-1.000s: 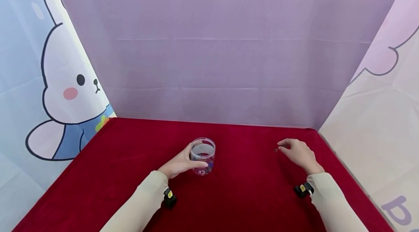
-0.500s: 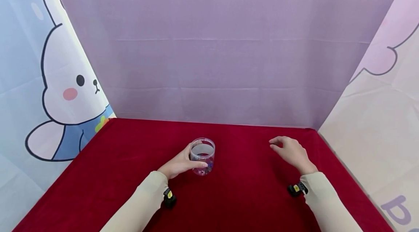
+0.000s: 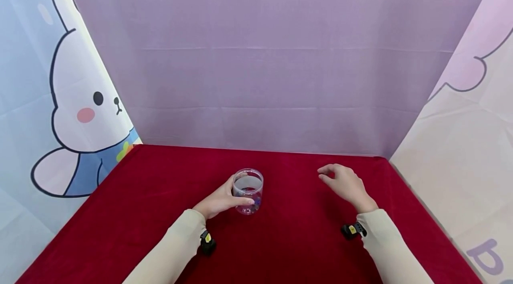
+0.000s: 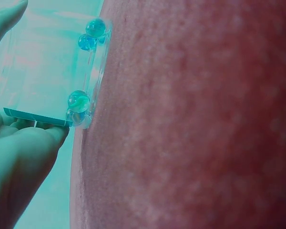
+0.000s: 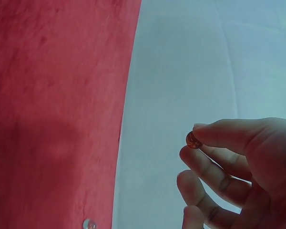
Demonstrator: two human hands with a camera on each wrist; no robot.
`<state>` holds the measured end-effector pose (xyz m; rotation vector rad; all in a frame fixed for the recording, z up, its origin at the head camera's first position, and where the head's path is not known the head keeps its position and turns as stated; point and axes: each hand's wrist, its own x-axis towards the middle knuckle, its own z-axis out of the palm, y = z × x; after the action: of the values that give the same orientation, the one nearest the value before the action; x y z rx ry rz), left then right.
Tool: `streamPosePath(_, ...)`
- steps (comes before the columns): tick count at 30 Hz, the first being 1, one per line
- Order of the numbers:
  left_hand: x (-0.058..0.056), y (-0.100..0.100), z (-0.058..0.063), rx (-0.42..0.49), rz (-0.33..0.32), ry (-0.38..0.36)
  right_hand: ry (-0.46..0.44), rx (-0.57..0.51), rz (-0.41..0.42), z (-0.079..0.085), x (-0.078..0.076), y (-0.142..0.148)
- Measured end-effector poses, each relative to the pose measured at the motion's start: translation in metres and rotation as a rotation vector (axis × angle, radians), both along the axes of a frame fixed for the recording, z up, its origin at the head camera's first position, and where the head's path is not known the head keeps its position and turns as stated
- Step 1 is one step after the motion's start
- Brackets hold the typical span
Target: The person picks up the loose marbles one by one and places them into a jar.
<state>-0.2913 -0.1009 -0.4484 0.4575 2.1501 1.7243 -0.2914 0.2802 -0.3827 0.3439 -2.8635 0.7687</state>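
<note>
A clear plastic jar point(image 3: 248, 192) stands upright on the red cloth, its mouth facing up. My left hand point(image 3: 220, 199) grips it from the left, thumb across the front. Several glass marbles point(image 4: 78, 101) lie at the jar's bottom in the left wrist view. Over the right part of the table is my right hand point(image 3: 344, 184). Between thumb and forefinger it pinches a small glass marble point(image 5: 193, 140), plain in the right wrist view but hidden in the head view. The other fingers of that hand are loosely bent.
A second marble point(image 5: 89, 223) lies on the red cloth point(image 3: 288, 239), at the bottom of the right wrist view. A purple fabric wall point(image 3: 256, 75) rises behind the table. Printed curtains point(image 3: 92, 123) line both sides.
My right hand has moved left toward the jar. The marble seen at its fingertips a second ago no longer shows in the head view. My left hand and the jar have stayed still.
</note>
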Motion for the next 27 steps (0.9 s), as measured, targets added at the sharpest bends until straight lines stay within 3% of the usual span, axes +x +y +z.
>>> streamPosePath(27, 0.000, 0.001, 0.001, 0.001, -0.001, -0.009, 0.025, -0.113, 0.086, 0.003, 0.002, -0.062)
